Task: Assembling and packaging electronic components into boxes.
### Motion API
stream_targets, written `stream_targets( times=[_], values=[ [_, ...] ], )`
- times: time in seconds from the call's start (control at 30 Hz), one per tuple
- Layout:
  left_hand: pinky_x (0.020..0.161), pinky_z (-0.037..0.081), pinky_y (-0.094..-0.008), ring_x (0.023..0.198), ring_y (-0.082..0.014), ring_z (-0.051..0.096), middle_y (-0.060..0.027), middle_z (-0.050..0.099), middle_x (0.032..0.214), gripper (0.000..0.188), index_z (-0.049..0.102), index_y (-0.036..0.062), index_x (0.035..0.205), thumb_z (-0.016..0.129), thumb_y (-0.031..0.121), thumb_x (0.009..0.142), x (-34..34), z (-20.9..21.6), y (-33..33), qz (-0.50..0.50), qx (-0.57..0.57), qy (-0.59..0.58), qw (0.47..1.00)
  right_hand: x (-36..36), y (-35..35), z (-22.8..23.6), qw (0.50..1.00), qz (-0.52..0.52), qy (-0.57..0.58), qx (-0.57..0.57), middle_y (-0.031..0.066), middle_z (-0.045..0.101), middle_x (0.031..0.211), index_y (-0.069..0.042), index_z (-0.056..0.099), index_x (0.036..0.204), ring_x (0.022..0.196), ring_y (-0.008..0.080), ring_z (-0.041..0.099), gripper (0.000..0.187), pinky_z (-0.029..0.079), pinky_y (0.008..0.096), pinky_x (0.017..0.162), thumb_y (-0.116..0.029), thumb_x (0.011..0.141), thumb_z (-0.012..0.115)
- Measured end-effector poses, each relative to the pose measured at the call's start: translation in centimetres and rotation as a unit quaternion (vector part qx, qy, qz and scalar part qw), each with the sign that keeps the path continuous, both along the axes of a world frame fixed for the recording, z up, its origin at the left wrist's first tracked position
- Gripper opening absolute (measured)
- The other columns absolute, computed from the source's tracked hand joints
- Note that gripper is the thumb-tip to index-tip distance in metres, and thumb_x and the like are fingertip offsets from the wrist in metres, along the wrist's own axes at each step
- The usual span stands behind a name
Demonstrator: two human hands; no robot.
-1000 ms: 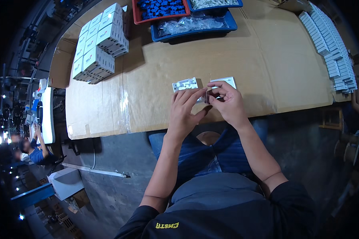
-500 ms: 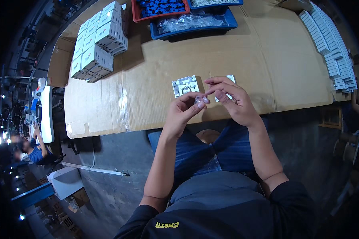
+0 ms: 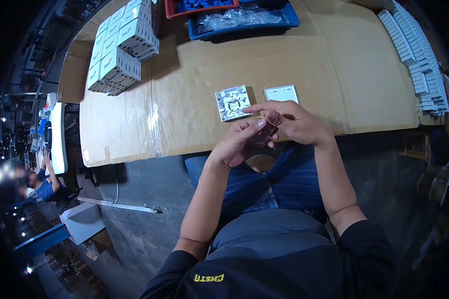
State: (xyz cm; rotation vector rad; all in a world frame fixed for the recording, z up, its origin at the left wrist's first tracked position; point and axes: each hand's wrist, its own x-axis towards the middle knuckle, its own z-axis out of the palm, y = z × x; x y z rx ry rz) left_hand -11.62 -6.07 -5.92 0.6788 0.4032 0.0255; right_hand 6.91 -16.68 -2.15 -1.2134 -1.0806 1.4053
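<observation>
Just past the table's near edge, my left hand (image 3: 236,141) is closed on a small clear plastic bag (image 3: 265,136). My right hand (image 3: 304,125) meets it there, thumb and fingers pinched at the bag's upper edge, with the index finger stretched out to the left. What the bag contains, if anything, I cannot make out. Beyond my hands lies an open white plastic case (image 3: 233,103) with a round moulded inside facing up. A flat white cover (image 3: 282,93) rests to its right, partly hidden by my right hand.
Stacked white boxed units (image 3: 117,52) stand at the back left of the cardboard-covered table (image 3: 194,70). A blue tray (image 3: 244,33) of clear bags and a red tray (image 3: 177,12) of blue parts sit at the back. White pieces (image 3: 414,60) are piled far right. A person (image 3: 47,184) sits far left.
My hands have come together, the right moving down and left to the bag. The bag now shows more spread out between my fingers. The view has shifted slightly.
</observation>
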Motion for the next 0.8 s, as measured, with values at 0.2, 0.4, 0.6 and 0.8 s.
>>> stream_targets(
  times=[0.2,0.4,0.6,0.8],
  values=[
    [0.089,0.061,-0.0420,0.089,-0.0211,0.073,-0.0116,0.074,0.101,0.035,0.067,0.0049,0.109,0.069,0.039,0.102,0.5,0.0,0.4,-0.013,-0.039,-0.029,0.999,0.6,0.8,1.0,0.994,0.094,0.013,-0.045,0.0067,0.070,0.112,-0.003,0.051,0.154,0.075,0.0085,0.062,0.070,0.054,0.0240,0.072,0.007,0.084,0.050],
    [0.084,0.060,-0.0393,0.085,-0.0183,0.068,-0.0072,0.068,0.095,0.030,0.065,0.0056,0.106,0.069,0.035,0.101,0.4,-1.0,0.4,-0.012,-0.034,-0.013,0.999,1.2,1.8,1.4,0.987,0.123,-0.045,-0.096,0.0089,0.070,0.124,0.000,0.051,0.151,0.084,0.0129,0.067,0.044,0.058,0.0296,0.080,-0.013,0.109,0.053],
    [0.073,0.048,-0.0308,0.073,-0.0122,0.053,-0.0054,0.063,0.096,0.032,0.063,0.0066,0.108,0.058,0.038,0.107,1.3,-2.6,0.1,0.003,-0.117,-0.031,0.993,5.5,2.8,1.4,0.960,0.112,-0.248,0.070,0.0141,0.066,0.142,0.003,0.072,0.121,0.109,0.0189,0.071,0.032,0.055,0.0321,0.096,-0.022,0.109,0.056],
    [0.069,0.046,-0.0321,0.067,-0.0148,0.048,-0.0027,0.050,0.081,0.061,0.057,0.0028,0.097,0.035,0.058,0.110,2.9,-5.1,0.6,-0.028,-0.181,-0.054,0.982,15.0,9.3,2.8,0.955,-0.096,-0.280,0.028,0.0073,0.077,0.104,0.002,0.074,0.114,0.098,0.0128,0.070,0.023,0.055,0.0299,0.087,-0.018,0.104,0.066]
  ],
)
